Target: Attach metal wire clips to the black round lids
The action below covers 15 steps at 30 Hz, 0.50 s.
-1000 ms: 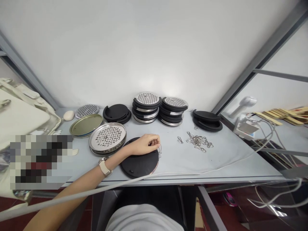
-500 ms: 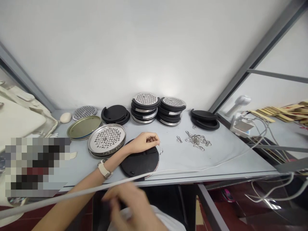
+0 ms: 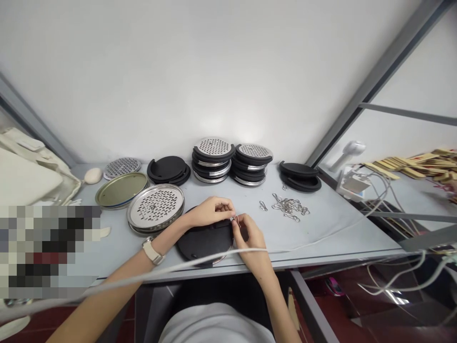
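My left hand (image 3: 214, 212), with a watch on its wrist, has its fingers closed in a pinch around a small metal wire clip (image 3: 236, 219). Right beside it, my right hand (image 3: 249, 236) also pinches the clip, thumb and fingertip together. Their fingers cover most of the clip. Beneath the hands lies a round black disc (image 3: 205, 244) with a shiny metal rim, near the table's front edge. To the right, a loose pile of similar wire clips (image 3: 291, 206) rests on the table, and one clip (image 3: 263, 206) sits apart.
Perforated metal discs (image 3: 157, 206) and an olive lid (image 3: 121, 189) lie at left. Two stacks of black and silver discs (image 3: 213, 162) stand against the wall, with black discs (image 3: 300, 177) further right. A white cable (image 3: 171, 268) crosses in front of my hands.
My right hand has come up from below the table's edge to meet my left at the clip. My left hand stays in place, still pinching. The view has shifted slightly.
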Each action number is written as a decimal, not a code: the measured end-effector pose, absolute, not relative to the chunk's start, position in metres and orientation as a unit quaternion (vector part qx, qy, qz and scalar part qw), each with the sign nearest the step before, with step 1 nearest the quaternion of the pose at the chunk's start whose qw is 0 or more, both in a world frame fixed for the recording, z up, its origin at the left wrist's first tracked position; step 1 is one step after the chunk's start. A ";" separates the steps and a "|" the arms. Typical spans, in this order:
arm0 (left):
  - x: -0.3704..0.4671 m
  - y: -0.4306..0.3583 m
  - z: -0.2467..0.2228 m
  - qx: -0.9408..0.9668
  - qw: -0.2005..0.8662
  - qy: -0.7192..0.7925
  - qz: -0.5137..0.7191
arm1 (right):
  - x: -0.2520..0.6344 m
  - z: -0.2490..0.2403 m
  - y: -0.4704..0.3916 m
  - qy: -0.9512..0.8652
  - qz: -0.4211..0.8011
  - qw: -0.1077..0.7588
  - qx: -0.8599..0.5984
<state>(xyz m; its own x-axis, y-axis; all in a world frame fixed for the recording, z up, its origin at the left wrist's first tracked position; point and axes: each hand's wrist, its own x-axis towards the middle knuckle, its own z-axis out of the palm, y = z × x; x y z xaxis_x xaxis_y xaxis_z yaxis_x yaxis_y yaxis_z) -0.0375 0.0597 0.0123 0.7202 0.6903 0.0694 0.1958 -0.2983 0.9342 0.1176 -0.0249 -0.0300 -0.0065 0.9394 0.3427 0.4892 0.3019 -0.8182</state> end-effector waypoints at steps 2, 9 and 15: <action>-0.038 0.059 0.014 0.777 0.507 0.290 0.236 | 0.120 -0.029 -0.025 -0.653 0.278 0.455 -0.537; -0.039 0.059 0.015 0.828 0.417 0.296 0.228 | 0.123 -0.030 -0.025 -0.647 0.301 0.431 -0.552; -0.047 0.054 0.020 0.916 0.211 0.285 0.185 | 0.119 -0.032 -0.024 -0.650 0.265 0.415 -0.579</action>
<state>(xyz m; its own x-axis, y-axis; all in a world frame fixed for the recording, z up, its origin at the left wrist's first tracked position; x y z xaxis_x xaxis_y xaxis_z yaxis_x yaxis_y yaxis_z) -0.0466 0.0538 0.0196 0.7690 0.6003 0.2196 0.4436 -0.7485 0.4929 0.1189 -0.0242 -0.0317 0.0158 0.9725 0.2324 0.5326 0.1885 -0.8251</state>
